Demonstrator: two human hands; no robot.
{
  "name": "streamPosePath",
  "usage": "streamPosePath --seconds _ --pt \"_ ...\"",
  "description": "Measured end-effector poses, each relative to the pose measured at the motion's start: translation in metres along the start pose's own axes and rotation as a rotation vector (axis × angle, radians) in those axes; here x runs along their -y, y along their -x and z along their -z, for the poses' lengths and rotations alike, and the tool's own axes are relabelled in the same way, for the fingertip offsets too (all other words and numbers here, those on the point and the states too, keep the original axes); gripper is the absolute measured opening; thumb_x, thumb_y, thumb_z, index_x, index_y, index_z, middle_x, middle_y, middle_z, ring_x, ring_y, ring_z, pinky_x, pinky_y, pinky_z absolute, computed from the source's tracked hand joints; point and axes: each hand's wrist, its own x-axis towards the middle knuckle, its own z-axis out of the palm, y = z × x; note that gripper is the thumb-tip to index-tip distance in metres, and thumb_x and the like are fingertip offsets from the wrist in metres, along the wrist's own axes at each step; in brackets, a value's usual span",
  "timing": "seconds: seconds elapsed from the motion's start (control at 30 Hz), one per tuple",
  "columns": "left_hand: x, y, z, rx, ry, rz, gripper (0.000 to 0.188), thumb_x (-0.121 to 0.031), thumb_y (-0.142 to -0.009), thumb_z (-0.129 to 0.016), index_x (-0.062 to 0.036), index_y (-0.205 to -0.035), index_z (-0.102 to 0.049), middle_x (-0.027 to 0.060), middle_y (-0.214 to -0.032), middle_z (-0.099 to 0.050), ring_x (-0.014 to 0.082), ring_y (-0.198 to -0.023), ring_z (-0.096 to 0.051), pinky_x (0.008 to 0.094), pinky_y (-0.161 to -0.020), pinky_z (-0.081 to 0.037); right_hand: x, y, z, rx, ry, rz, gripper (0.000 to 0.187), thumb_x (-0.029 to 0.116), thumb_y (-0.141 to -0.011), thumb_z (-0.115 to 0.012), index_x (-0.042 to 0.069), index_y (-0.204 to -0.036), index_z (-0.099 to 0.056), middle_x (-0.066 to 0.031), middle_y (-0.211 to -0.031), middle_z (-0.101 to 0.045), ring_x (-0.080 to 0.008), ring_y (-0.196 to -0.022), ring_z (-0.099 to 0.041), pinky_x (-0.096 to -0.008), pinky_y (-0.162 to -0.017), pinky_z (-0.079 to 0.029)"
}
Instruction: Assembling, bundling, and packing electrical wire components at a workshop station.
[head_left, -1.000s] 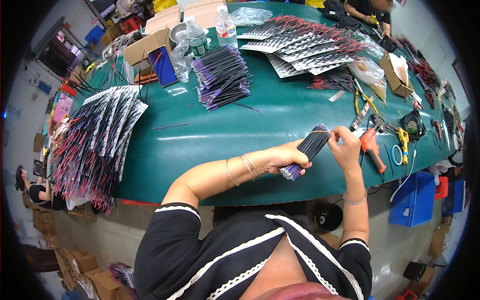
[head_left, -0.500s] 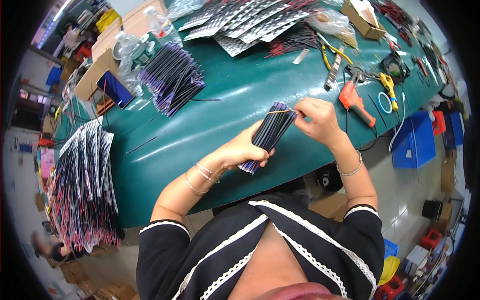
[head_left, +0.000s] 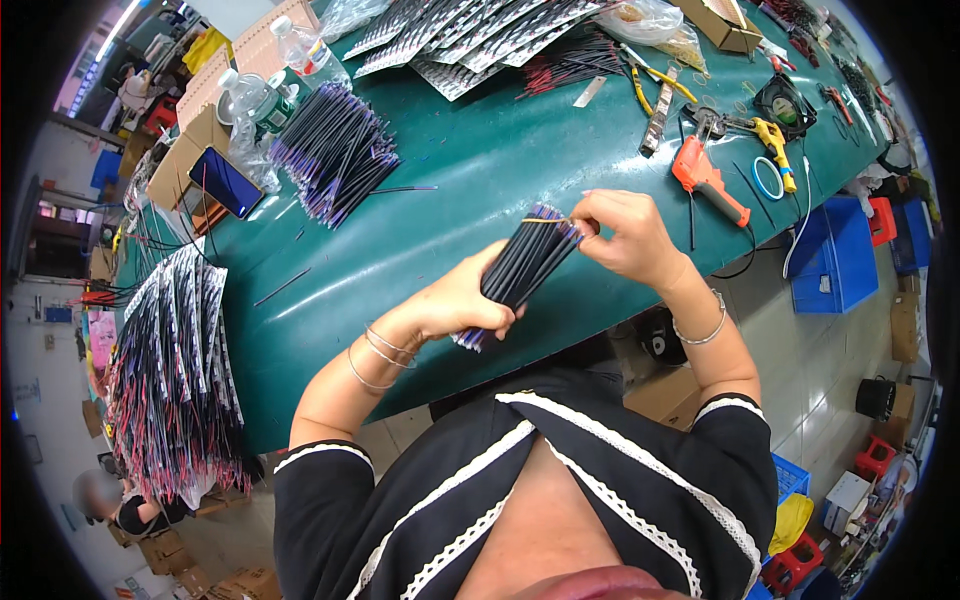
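My left hand (head_left: 462, 298) is wrapped round the lower part of a bundle of black wires (head_left: 528, 262) with purplish ends, held tilted above the green table. A thin tan rubber band (head_left: 543, 221) crosses the bundle near its upper end. The fingers of my right hand (head_left: 628, 238) are pinched at that end, where the band reaches its right side; the fingertips partly hide the spot. Beyond my left hand, a loose pile of similar black wires (head_left: 335, 150) lies on the table (head_left: 400, 235).
At left, stacked strips with red and black wires (head_left: 175, 370) overhang the edge. A phone (head_left: 228, 182) leans near bottles (head_left: 262, 105). More strip sheets (head_left: 470, 45) lie at the back. An orange-handled tool (head_left: 708, 182), pliers (head_left: 642, 90) and a small fan (head_left: 785, 105) are at right.
Both hands and the bundle have shifted slightly left in view. The band, drawn out toward my right fingers before, now lies closer against the bundle. The whole view has shifted a little.
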Motion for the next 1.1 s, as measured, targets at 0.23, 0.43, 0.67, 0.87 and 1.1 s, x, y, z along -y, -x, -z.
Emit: streamPosePath --seconds 0.23,0.43,0.67,0.87,1.1 --pt "-0.001 -0.006 0.004 -0.400 -0.929 -0.202 0.076 -0.004 -0.056 -0.057 -0.0064 -0.127 -0.031 0.0089 -0.082 -0.053 0.0143 -0.062 -0.053 0.0273 -0.055 -0.045 0.007 0.008 -0.004 -0.138 0.171 0.054 0.007 0.006 -0.067 -0.061 0.004 -0.071 -0.055 -0.0059 -0.062 -0.055 -0.0219 -0.054 -0.055 -0.0299 -0.049 -0.045" --pt "-0.016 -0.017 -0.007 -0.459 -0.923 0.062 0.076 -0.007 -0.057 -0.057 -0.0043 -0.127 -0.029 0.0208 -0.086 -0.058 0.0315 -0.071 -0.059 0.0364 -0.062 -0.046 0.020 0.000 -0.025 0.160 0.634 0.049 0.008 0.010 -0.065 -0.057 0.005 -0.070 -0.054 -0.0054 -0.063 -0.054 -0.0187 -0.056 -0.057 -0.0294 -0.048 -0.047" --pt "0.001 -0.030 0.009 -0.508 -0.978 -0.002 0.077 -0.005 -0.058 -0.056 -0.0086 -0.130 -0.027 0.0131 -0.076 -0.055 0.0179 -0.046 -0.051 0.0301 -0.041 -0.041 0.013 -0.013 -0.037 0.275 0.794 0.121 0.008 0.010 -0.062 -0.057 0.009 -0.068 -0.053 -0.0029 -0.059 -0.057 -0.0147 -0.054 -0.059 -0.0267 -0.046 -0.046" --pt "-0.004 -0.024 0.014 -0.517 -1.003 -0.027 0.077 -0.006 -0.057 -0.057 -0.0088 -0.129 -0.029 0.0162 -0.081 -0.057 0.0229 -0.055 -0.056 0.0333 -0.050 -0.045 -0.005 -0.026 -0.037 0.178 0.607 -0.076 0.006 0.011 -0.066 -0.055 0.008 -0.068 -0.051 -0.0077 -0.062 -0.057 -0.0246 -0.056 -0.059 -0.0362 -0.049 -0.047" --pt "-0.053 0.010 0.075 -0.814 -1.428 -0.350 0.072 -0.006 -0.058 -0.057 -0.0096 -0.126 -0.034 0.0196 -0.114 -0.051 0.0365 -0.096 -0.054 0.0394 -0.082 -0.044 -0.044 0.000 0.050 -0.242 0.274 -0.511 0.010 0.006 -0.070 -0.056 0.000 -0.065 -0.050 -0.0067 -0.054 -0.051 -0.0141 -0.052 -0.051 -0.0278 -0.050 -0.039"
